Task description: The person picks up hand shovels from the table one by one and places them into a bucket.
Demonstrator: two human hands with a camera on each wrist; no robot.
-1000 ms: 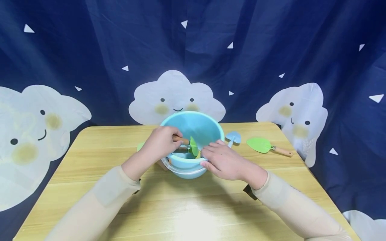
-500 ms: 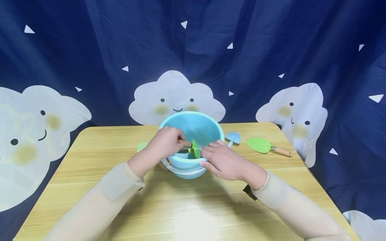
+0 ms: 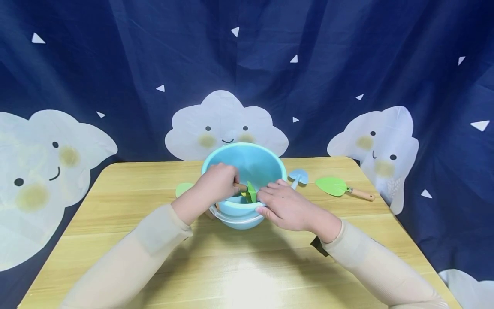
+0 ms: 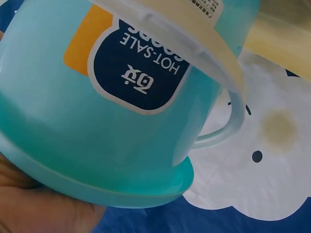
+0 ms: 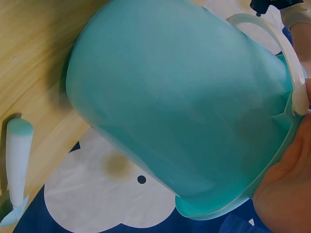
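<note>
Bucket (image 3: 236, 211), pale blue and by its look thin plastic, sits toward the far side of the wooden table (image 3: 216, 266), with both hands at it. From where I stand, the right hand (image 3: 284, 205) grips the near rim, fingers curled over inside and thumb outside. The left hand (image 3: 213, 183) reaches in over the rim, its fingers folded round the wooden handle (image 3: 241, 187) of a small tool whose green head (image 3: 251, 192) shows inside the bucket; the fingertips themselves are hidden. I'd judge that tool light and stiff, best held by the wood, which should slip less than the smooth painted end. The bucket ought to be light too, a little springy at the wall and easily tipped, so the rim seems the sound place to steady it. Just right of it lies a blue scoop (image 3: 299, 176), and farther out a leaf-shaped green trowel (image 3: 332, 186).
</note>
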